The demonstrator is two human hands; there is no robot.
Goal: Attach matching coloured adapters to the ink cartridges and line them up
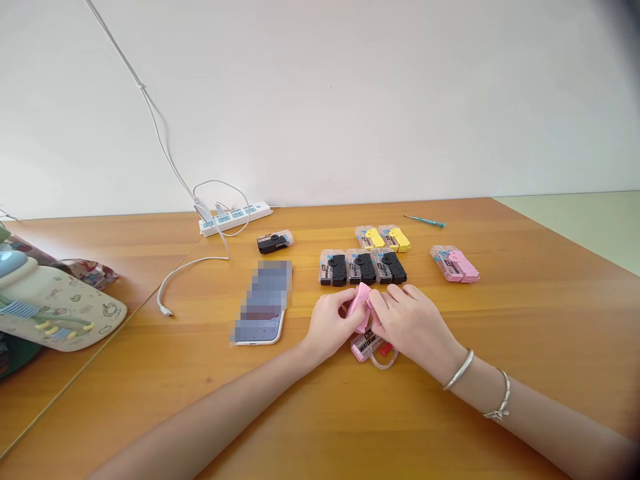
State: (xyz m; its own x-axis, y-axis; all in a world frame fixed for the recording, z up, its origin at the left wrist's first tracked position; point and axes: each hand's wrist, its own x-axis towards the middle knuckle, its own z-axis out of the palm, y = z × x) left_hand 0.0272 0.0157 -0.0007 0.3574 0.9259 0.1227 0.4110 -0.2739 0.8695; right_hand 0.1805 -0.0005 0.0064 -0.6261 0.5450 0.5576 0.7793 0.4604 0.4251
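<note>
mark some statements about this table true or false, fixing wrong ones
1. The left hand and right hand hold a pink water gun. True.
2. A bangle circles the left wrist. False: the silver bangle circles the right wrist.
3. Two yellow water guns lie beyond three black ones. True.
4. The smartphone lies left of both hands. True.
5. A screwdriver touches the smartphone. False: the teal screwdriver lies apart from it.
</note>
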